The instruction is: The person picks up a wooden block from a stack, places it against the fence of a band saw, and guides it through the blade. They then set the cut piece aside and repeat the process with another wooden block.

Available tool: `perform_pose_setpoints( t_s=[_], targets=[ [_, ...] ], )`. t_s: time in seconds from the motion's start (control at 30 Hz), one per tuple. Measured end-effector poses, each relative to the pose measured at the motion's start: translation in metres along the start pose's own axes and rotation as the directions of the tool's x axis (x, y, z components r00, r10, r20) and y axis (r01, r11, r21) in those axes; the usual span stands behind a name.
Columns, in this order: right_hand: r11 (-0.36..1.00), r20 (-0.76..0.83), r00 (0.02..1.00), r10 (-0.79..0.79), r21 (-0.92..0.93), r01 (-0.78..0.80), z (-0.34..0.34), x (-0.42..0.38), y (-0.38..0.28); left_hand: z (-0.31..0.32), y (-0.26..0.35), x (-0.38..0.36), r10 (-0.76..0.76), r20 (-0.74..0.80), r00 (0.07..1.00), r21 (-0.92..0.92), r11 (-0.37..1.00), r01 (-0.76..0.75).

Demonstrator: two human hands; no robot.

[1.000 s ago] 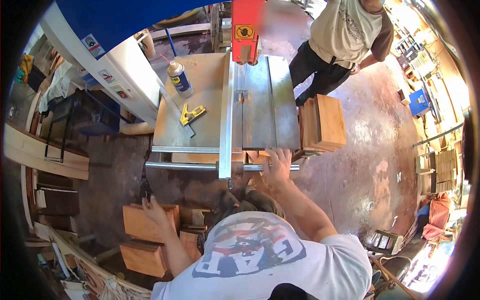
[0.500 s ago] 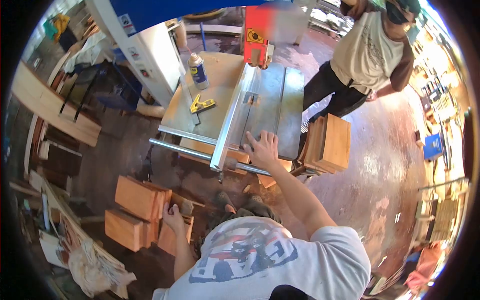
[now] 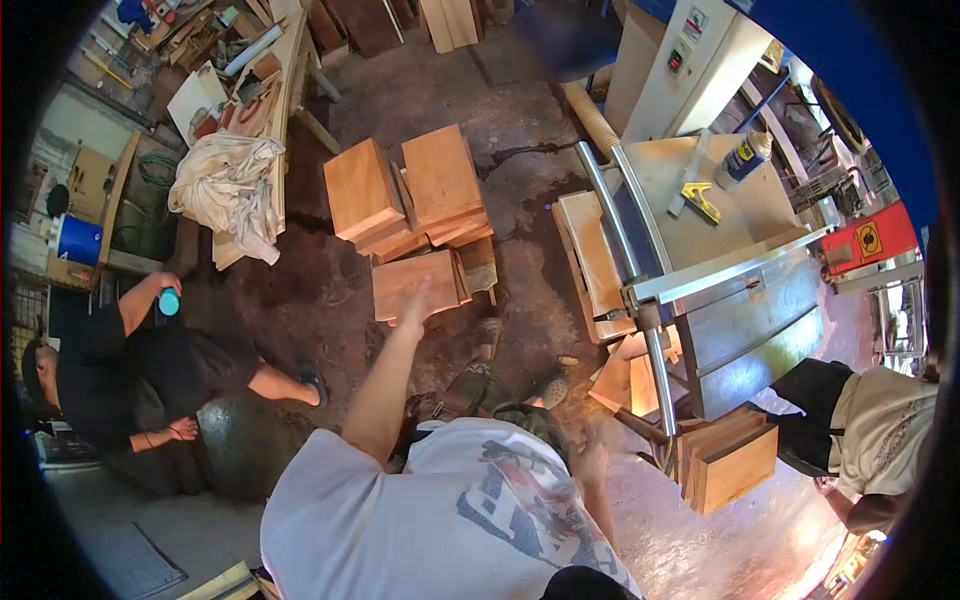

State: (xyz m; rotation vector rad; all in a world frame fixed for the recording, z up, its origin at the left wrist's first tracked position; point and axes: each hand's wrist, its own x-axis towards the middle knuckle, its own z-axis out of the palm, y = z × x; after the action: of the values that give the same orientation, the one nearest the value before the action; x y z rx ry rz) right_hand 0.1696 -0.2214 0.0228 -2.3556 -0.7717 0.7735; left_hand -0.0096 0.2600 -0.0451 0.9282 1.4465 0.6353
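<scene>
My left hand [image 3: 413, 303] reaches over the nearest pile of wooden boards [image 3: 420, 282], its fingers blurred by motion. Beyond it stand two taller stacks of boards [image 3: 362, 190]. My right hand [image 3: 590, 455] hangs low beside my body, also blurred, so its fingers cannot be made out. On the right is a machine table [image 3: 755, 315] with a long metal fence [image 3: 730, 270]. A spray can [image 3: 745, 157] and a yellow-handled tool [image 3: 700, 203] rest on its wooden side.
A person in black [image 3: 150, 385] holds a turquoise object at the left. Another person [image 3: 885, 430] stands at the right beside stacked boards [image 3: 735, 465]. A workbench [image 3: 290, 90] carries a crumpled cloth [image 3: 230, 190]. A hose [image 3: 590, 118] lies behind the machine.
The view has swung left, bringing the person in black into sight. My right hand has left the machine table, and my left hand now extends over the boards.
</scene>
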Motion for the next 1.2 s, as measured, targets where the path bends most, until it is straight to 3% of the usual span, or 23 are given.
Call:
perform_pose_setpoints(
  t_s=[0.03,0.13,0.17,0.2,0.23,0.3,0.33,0.37,0.4,0.47,0.5,0.53,0.57,0.63,0.7,0.77,0.83,0.9,0.97,1.0,1.03,1.1,1.2],
  targets=[
    [1.0,0.071,0.997,0.02,0.008,-0.021,-0.004,-0.001,0.003,-0.011,-0.009,0.035,-0.053,0.02,0.998,-0.093,0.994,0.054],
    [0.996,-0.092,0.992,-0.081,-0.039,0.077,0.041,0.004,0.106,-0.034,0.005,0.089,-0.246,0.091,0.965,-0.121,0.959,0.256],
    [0.996,-0.093,0.995,-0.02,-0.093,0.011,0.034,0.004,0.101,-0.049,-0.002,0.105,-0.059,-0.033,0.998,0.18,0.981,0.064],
    [0.988,-0.097,0.994,0.048,-0.144,-0.061,0.026,0.007,0.089,-0.066,-0.017,0.124,0.161,-0.08,0.984,0.485,0.868,-0.102],
    [0.971,-0.107,0.987,0.122,-0.191,-0.141,0.028,0.011,0.075,-0.082,-0.033,0.147,0.379,-0.036,0.925,0.741,0.631,-0.229],
    [0.962,-0.118,0.961,0.25,-0.084,-0.26,0.049,0.03,0.036,-0.116,-0.078,0.183,0.311,-0.151,0.938,0.774,0.627,-0.083],
    [0.946,-0.111,0.943,0.315,-0.04,-0.321,0.06,0.037,0.019,-0.134,-0.077,0.187,0.046,-0.198,0.979,0.762,0.636,0.124],
    [0.948,-0.024,0.947,0.319,-0.01,-0.32,0.084,0.049,0.01,-0.147,-0.072,0.19,-0.22,-0.246,0.944,0.739,0.588,0.329],
    [0.95,0.058,0.949,0.311,0.021,-0.313,0.116,0.071,0.003,-0.153,-0.078,0.191,-0.209,-0.252,0.945,0.744,0.582,0.327],
    [0.887,0.31,0.862,0.4,0.105,-0.449,0.118,0.148,-0.14,-0.167,-0.095,0.201,-0.173,-0.274,0.946,0.752,0.575,0.323],
    [0.938,0.385,0.891,0.242,0.143,-0.317,0.195,0.177,-0.091,-0.171,-0.099,0.206,-0.223,-0.248,0.943,0.725,0.602,0.333],
    [0.968,0.325,0.938,0.125,0.169,-0.187,0.209,0.209,-0.137,-0.18,-0.105,0.209,-0.27,-0.225,0.936,0.699,0.625,0.348],
    [0.986,0.396,0.907,0.139,0.025,-0.162,0.237,0.244,-0.161,-0.183,-0.11,0.212,-0.275,-0.198,0.941,0.671,0.662,0.334],
    [0.986,0.415,0.91,-0.022,0.159,-0.048,0.312,0.304,-0.171,-0.182,-0.111,0.208,-0.243,-0.145,0.959,0.609,0.742,0.28],
    [0.976,0.175,0.981,-0.09,0.212,0.052,0.381,0.334,-0.176,-0.169,-0.1,0.187,-0.16,-0.097,0.982,0.536,0.823,0.187],
    [0.995,0.136,0.991,-0.004,0.094,-0.009,0.428,0.345,-0.171,-0.156,-0.075,0.167,-0.059,-0.053,0.997,0.452,0.889,0.077],
    [0.988,0.24,0.963,0.118,0.064,-0.137,0.421,0.331,-0.18,-0.144,-0.033,0.136,-0.191,-0.184,0.964,0.672,0.691,0.266],
    [0.947,0.467,0.852,0.237,0.085,-0.311,0.349,0.326,-0.202,-0.134,0.003,0.109,-0.247,-0.202,0.948,0.677,0.664,0.317],
    [0.757,0.617,0.746,0.252,0.354,-0.549,0.315,0.296,-0.187,-0.146,0.03,0.065,-0.249,-0.086,0.965,0.523,0.813,0.256],
    [0.611,0.681,0.694,0.234,0.452,-0.65,0.302,0.277,-0.184,-0.147,0.044,0.038,-0.119,-0.039,0.992,0.542,0.832,0.122],
    [0.45,0.698,0.638,0.325,0.48,-0.753,0.286,0.257,-0.192,-0.145,0.057,0.008,0.014,0.014,1.0,0.55,0.835,-0.019],
    [0.086,0.724,0.513,0.462,0.539,-0.838,0.248,0.231,-0.218,-0.134,0.09,-0.035,0.266,0.213,0.94,0.559,0.756,-0.34],
    [-0.256,0.711,0.692,0.123,0.696,-0.67,0.21,0.211,-0.247,-0.128,0.141,-0.088,0.483,0.582,0.654,0.424,0.506,-0.751]
  ],
)
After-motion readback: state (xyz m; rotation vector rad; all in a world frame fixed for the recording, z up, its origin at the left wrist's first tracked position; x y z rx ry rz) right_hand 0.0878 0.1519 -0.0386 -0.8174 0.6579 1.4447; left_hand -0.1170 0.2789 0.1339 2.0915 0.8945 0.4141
